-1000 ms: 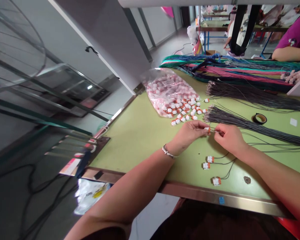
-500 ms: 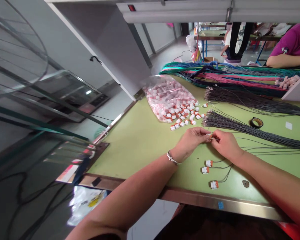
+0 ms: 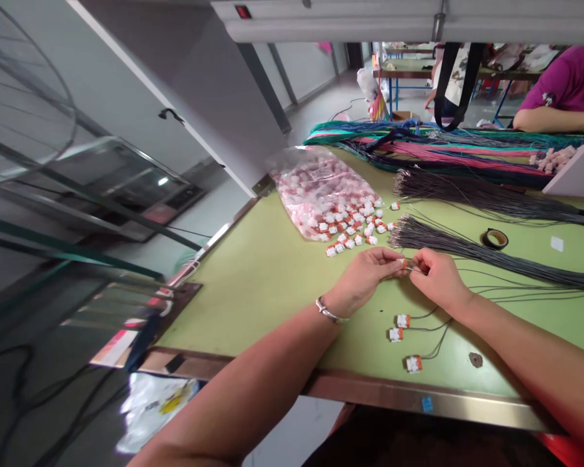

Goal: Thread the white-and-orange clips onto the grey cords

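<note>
My left hand [image 3: 363,275] pinches a small orange-and-white connector [image 3: 404,264] between thumb and fingertips. Close beside it on the right, my right hand [image 3: 440,279] is closed on a thin grey wire whose end meets the connector; how far in it sits is too small to tell. Below the hands lie three connectors with wires in them: an upper one [image 3: 403,321], a middle one [image 3: 396,334] and a lower one [image 3: 413,363]. Behind my hands rests a bundle of grey wires [image 3: 467,250] with metal terminals at its left end.
A clear bag of connectors [image 3: 321,185] lies open, with loose connectors [image 3: 353,224] spilling from it. Further back are a second dark wire bundle [image 3: 477,194] and coloured wires [image 3: 448,146]. A tape roll [image 3: 495,239] is at right. Another person's arm [image 3: 555,120] rests across the table.
The view has shifted slightly, moving the scene a little left. My hands stay together at the connector, with slightly more of its orange end showing between them.
</note>
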{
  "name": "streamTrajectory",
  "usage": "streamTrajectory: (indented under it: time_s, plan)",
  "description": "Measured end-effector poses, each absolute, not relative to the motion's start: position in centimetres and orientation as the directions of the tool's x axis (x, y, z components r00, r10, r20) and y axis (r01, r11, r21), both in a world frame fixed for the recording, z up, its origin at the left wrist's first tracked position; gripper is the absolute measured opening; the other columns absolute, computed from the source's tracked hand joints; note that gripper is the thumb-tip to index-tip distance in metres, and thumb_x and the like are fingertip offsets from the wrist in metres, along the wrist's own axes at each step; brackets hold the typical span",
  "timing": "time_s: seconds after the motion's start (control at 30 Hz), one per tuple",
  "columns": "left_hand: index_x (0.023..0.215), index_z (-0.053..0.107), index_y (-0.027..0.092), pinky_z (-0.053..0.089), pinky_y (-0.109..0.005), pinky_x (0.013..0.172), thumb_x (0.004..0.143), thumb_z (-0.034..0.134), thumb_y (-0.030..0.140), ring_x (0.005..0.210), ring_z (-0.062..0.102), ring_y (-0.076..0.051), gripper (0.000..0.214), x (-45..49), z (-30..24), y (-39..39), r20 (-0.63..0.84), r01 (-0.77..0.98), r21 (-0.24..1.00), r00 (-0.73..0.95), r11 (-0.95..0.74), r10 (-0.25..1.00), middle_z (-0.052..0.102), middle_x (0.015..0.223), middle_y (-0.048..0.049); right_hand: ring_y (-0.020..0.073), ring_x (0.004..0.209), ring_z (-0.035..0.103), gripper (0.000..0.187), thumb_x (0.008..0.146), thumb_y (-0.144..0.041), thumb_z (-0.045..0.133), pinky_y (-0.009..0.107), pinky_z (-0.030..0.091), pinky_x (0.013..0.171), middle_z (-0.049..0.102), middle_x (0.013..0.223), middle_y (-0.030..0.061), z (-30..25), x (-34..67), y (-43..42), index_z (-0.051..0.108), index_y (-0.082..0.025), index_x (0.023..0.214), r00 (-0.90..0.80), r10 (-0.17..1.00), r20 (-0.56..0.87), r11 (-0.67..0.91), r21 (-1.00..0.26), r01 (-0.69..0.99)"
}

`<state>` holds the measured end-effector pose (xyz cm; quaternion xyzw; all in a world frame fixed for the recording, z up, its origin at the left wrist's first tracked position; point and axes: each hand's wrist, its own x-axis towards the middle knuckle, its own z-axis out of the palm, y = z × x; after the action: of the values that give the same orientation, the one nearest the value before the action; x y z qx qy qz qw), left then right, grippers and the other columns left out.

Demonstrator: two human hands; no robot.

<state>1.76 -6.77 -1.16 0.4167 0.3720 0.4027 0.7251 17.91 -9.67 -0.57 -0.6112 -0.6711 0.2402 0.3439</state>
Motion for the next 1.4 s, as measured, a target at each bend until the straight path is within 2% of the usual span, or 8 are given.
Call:
streamTrajectory:
  time_s: [0.6,0.77,0.83,0.9,1.0,1.07,1.23,1.4]
  plan:
    - [0.075,0.068,0.012,0.05,-0.024,0.069,0.062,0.079,0.024,0.065,0.062,-0.01,0.021,2.2,-1.3,-7.0,-0.157,-0.179,0.956,0.359,0.233,0.92,0.07,0.072,-0.0035,0.0104,0.05,0.041,0.008,0.068,-0.022,0.054,0.023,0.03,0.052,0.052,0.054,-0.0032,-0.8,17.8,-9.6,0.049,-0.02,0.063,-0.105,0.983,0.151,0.181,-0.698,0.693]
    - [0.075,0.07,0.015,0.042,-0.023,0.052,0.066,0.074,0.029,0.047,0.05,-0.008,0.017,0.3,0.6,-7.6,-0.228,0.235,0.966,0.581,0.107,0.782,0.063,0.056,0.0002,0.0101,0.051,0.043,0.01,0.071,-0.025,0.054,0.023,0.032,0.052,0.052,0.054,-0.0038,-0.4,18.8,-9.4,0.053,-0.019,0.064,-0.158,0.975,0.155,0.221,-0.74,0.636]
    - [0.073,0.072,0.017,0.043,-0.024,0.055,0.065,0.074,0.03,0.052,0.053,-0.01,0.015,-0.7,1.3,-7.5,-0.193,0.333,0.94,0.699,-0.074,0.688,0.065,0.061,-0.0011,0.0111,0.055,0.047,0.01,0.076,-0.026,0.053,0.023,0.035,0.056,0.056,0.061,-0.0018,-0.3,19.1,-8.8,0.058,-0.018,0.07,-0.121,0.975,0.185,0.218,-0.713,0.666]
    - [0.074,0.073,0.019,0.046,-0.026,0.063,0.067,0.071,0.029,0.063,0.057,-0.013,0.012,-1.4,1.5,-6.9,-0.084,0.335,0.916,0.699,-0.221,0.71,0.067,0.072,-0.0034,0.0128,0.063,0.051,0.012,0.078,-0.027,0.055,0.025,0.037,0.06,0.061,0.073,0.0015,-0.3,19.1,-8.3,0.062,-0.018,0.081,-0.109,0.975,0.195,0.21,-0.628,0.749]
    - [0.086,0.073,0.02,0.046,-0.033,0.08,0.078,0.059,0.022,0.081,0.059,-0.019,0.016,-1.8,0.8,-5.0,0.203,0.471,0.793,0.393,-0.386,0.897,0.067,0.086,-0.0066,0.016,0.074,0.055,0.016,0.083,-0.029,0.054,0.027,0.035,0.061,0.06,0.092,0.0062,-0.5,18.6,-7.9,0.064,-0.019,0.09,-0.163,0.973,0.165,0.22,-0.432,0.874]
    - [0.097,0.071,0.02,0.042,-0.039,0.091,0.08,0.053,0.017,0.095,0.055,-0.022,0.024,-1.6,0.1,-3.8,0.335,0.613,0.644,0.312,-0.458,0.889,0.065,0.098,-0.0086,0.0174,0.078,0.056,0.019,0.088,-0.029,0.047,0.028,0.032,0.058,0.059,0.096,0.0073,-0.7,18.2,-8.1,0.063,-0.02,0.089,-0.193,0.973,0.126,0.225,-0.327,0.918]
    - [0.09,0.071,0.016,0.043,-0.038,0.087,0.083,0.048,0.014,0.094,0.055,-0.025,0.024,-0.9,-0.7,-2.7,0.229,0.76,0.446,0.415,-0.474,0.881,0.061,0.096,-0.0113,0.0182,0.074,0.057,0.018,0.089,-0.022,0.042,0.03,0.028,0.056,0.059,0.097,0.0093,-0.3,17.7,-8.9,0.06,-0.018,0.089,-0.23,0.972,0.037,0.233,-0.189,0.954]
    - [0.09,0.07,0.017,0.044,-0.037,0.08,0.081,0.051,0.016,0.085,0.056,-0.023,0.022,-1.5,-0.5,-3.1,0.182,0.806,0.433,0.361,-0.404,0.915,0.058,0.093,-0.0103,0.0187,0.07,0.056,0.017,0.09,-0.024,0.042,0.03,0.029,0.057,0.063,0.089,0.0091,0.6,18.0,-8.8,0.058,-0.018,0.089,-0.17,0.985,0.007,0.164,-0.314,0.935]
